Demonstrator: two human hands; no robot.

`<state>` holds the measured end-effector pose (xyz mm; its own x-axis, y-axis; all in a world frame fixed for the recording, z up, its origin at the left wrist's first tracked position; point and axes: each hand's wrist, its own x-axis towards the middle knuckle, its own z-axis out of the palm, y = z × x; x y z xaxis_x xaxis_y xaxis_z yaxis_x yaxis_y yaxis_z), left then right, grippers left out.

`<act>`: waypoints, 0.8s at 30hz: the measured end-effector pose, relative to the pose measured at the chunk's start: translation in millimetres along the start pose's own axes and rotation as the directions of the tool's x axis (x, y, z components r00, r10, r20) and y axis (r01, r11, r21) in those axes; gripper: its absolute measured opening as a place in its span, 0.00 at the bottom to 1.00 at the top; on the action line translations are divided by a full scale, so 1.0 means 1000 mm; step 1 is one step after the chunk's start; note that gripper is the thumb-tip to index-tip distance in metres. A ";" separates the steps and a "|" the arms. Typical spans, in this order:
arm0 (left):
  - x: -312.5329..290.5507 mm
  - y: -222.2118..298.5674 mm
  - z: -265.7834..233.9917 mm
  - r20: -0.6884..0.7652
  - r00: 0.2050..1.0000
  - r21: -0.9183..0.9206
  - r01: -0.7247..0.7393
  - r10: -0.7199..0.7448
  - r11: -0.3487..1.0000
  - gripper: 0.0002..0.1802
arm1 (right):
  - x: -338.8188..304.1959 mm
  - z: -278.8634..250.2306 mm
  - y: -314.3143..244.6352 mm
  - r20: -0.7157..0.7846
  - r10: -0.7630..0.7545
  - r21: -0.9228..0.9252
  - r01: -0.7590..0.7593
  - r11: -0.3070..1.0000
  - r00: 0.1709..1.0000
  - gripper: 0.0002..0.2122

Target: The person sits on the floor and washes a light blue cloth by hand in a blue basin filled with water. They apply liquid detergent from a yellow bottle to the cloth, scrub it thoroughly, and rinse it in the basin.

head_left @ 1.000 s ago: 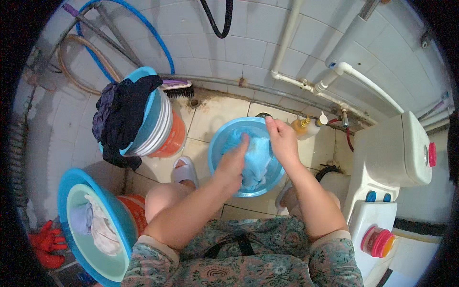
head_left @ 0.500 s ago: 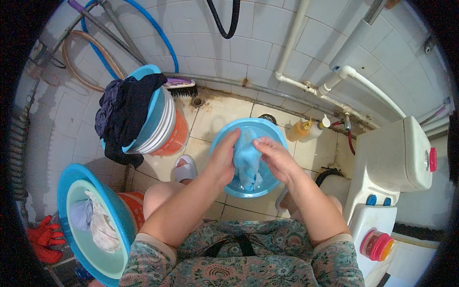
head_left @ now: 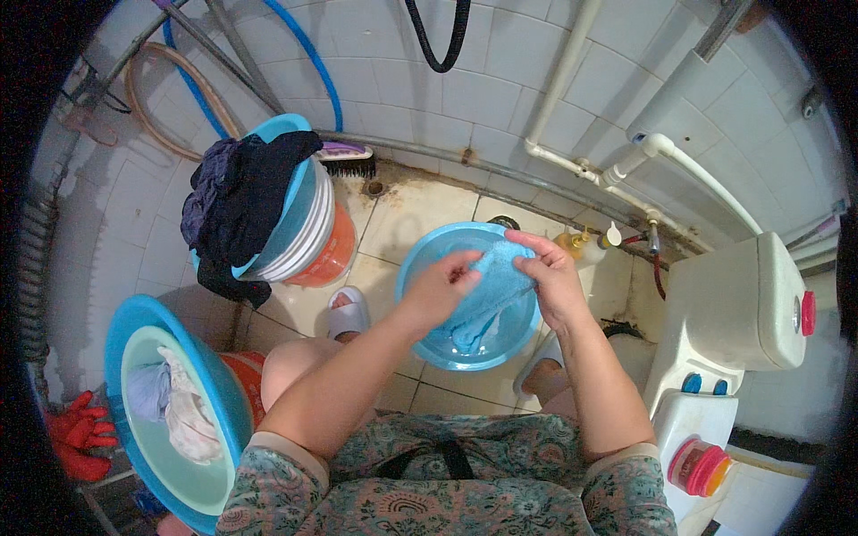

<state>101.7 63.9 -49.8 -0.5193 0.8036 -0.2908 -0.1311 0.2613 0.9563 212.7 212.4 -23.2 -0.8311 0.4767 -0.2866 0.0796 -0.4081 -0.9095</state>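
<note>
A wet light-blue cloth (head_left: 494, 286) is stretched between my hands above a round blue basin (head_left: 413, 259), its lower end hanging into the water. My right hand (head_left: 556, 279) pinches its upper right corner between thumb and fingers. On the other side my left hand (head_left: 438, 293) has its fingers curled at the cloth's left edge, gripping it. The basin stands on the tiled floor between my feet.
At the left, dark clothes (head_left: 241, 201) hang over a basin atop an orange-and-white bucket (head_left: 332, 241). Nearer, a green basin (head_left: 147, 438) holding pale laundry sits inside a larger blue one. Pump bottles (head_left: 590, 243), a toilet (head_left: 715, 313) and wall pipes line the right.
My hands have spread the bunched cloth out, the right hand shifting right and up. My left hand has let go of its earlier flat hold and now curls at the edge. The view has tilted slightly.
</note>
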 end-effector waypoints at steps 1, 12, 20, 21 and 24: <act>0.002 -0.007 -0.001 0.080 0.996 0.139 -0.050 0.039 0.989 0.16 | -0.001 0.002 -0.001 -0.006 -0.012 -0.027 0.012 1.000 1.000 0.18; 0.007 -0.014 0.014 -0.126 0.988 0.167 -0.072 0.094 0.983 0.16 | 0.007 -0.017 0.013 -0.015 -0.424 -0.973 0.084 0.214 0.906 0.12; 0.010 -0.008 0.023 -0.073 0.942 -0.477 0.255 -0.327 0.841 0.22 | -0.022 0.042 0.017 0.029 -0.404 -0.828 0.248 0.503 0.915 0.14; 0.010 -0.005 0.019 -0.036 0.913 -0.454 0.347 -0.407 0.820 0.23 | -0.031 0.054 0.025 0.232 -0.489 -0.827 0.435 0.356 0.841 0.13; 0.011 -0.054 0.026 0.336 0.928 -0.809 0.373 -0.163 0.455 0.25 | -0.023 0.060 0.036 0.435 -0.496 -0.872 0.490 -0.022 0.752 0.12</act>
<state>124.8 72.7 -105.4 -0.1764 0.8825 -0.4359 -0.9362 -0.0137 0.3512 201.7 140.4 -31.8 -0.9034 0.2223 0.3667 0.0712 0.9211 -0.3829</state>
